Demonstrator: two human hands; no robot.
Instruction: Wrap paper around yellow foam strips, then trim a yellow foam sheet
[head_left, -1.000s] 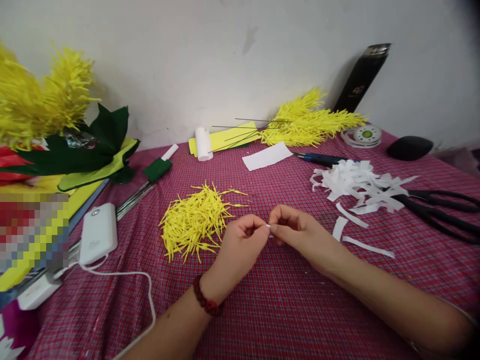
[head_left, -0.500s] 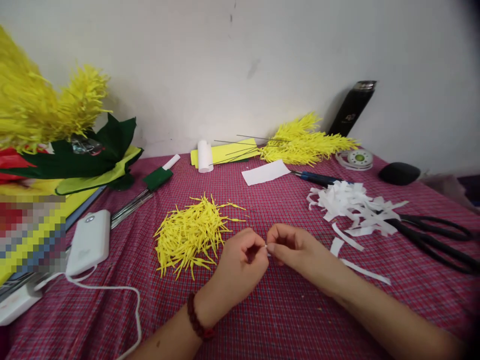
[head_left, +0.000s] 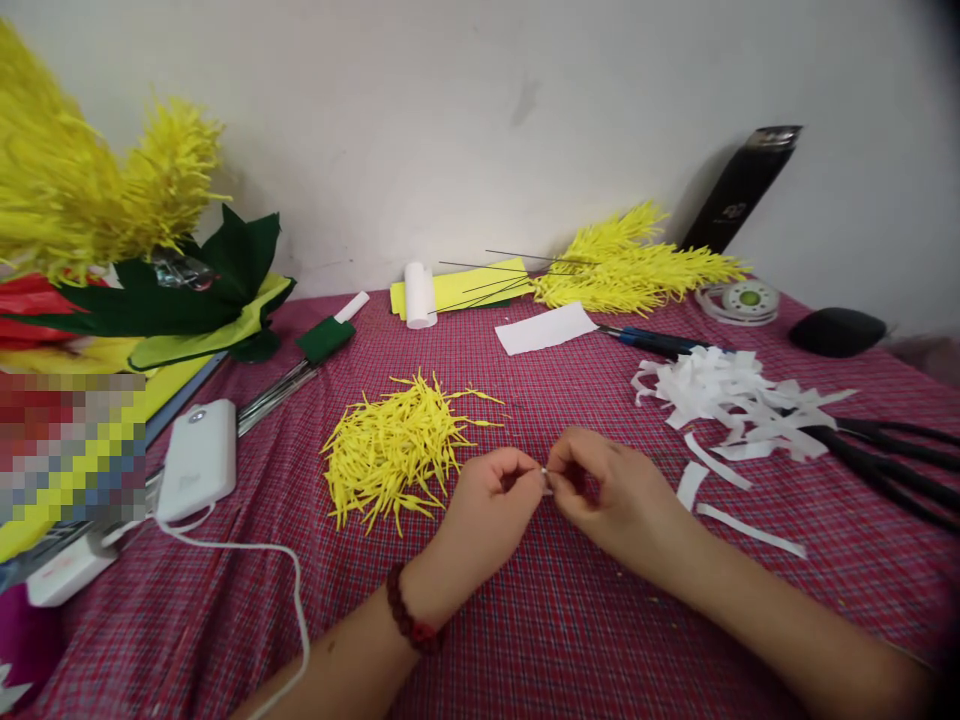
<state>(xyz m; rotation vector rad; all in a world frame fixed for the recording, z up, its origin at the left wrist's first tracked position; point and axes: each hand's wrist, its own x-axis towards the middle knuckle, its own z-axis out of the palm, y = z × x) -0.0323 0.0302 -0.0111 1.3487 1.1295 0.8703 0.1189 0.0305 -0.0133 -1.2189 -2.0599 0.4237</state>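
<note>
Red checked cloth (head_left: 525, 620) covers the work surface. At centre, the left hand (head_left: 491, 492) and right hand (head_left: 615, 492) meet, fingertips of both pinched on a small white piece (head_left: 545, 479), just right of the yellow strip pile (head_left: 390, 450). White paper scraps (head_left: 731, 395) lie further right.

Change noted: grip on the small white paper scrap (head_left: 545, 479) tightened.
The right hand (head_left: 619, 495) rolled knuckles-up and curled its fingers closer over the scrap, against the left hand (head_left: 491, 495); less scrap showed than before.
</note>
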